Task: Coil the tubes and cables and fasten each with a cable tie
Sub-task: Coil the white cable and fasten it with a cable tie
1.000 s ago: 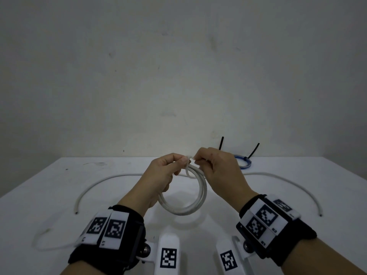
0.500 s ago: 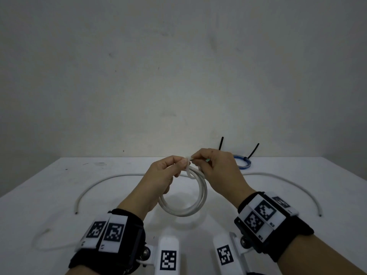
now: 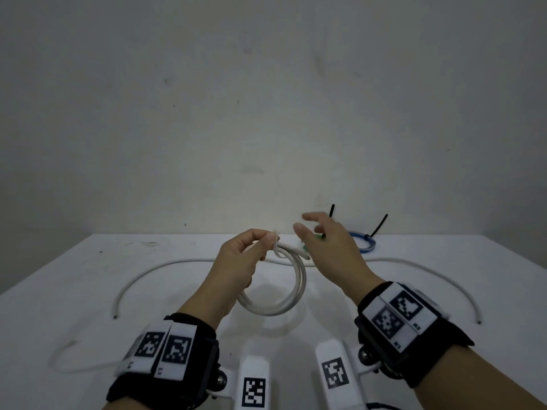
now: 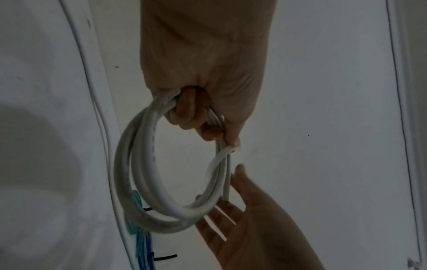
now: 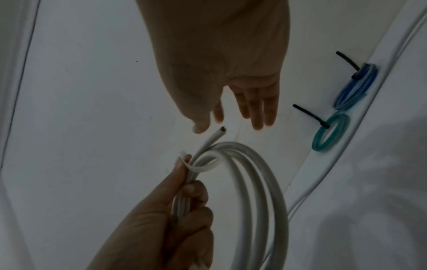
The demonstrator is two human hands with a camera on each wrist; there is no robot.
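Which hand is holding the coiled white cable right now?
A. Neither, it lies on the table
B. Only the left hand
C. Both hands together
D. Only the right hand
B. The left hand grips the coiled white cable with curled fingers, while the right hand is apart from it with its fingers spread and holds nothing.
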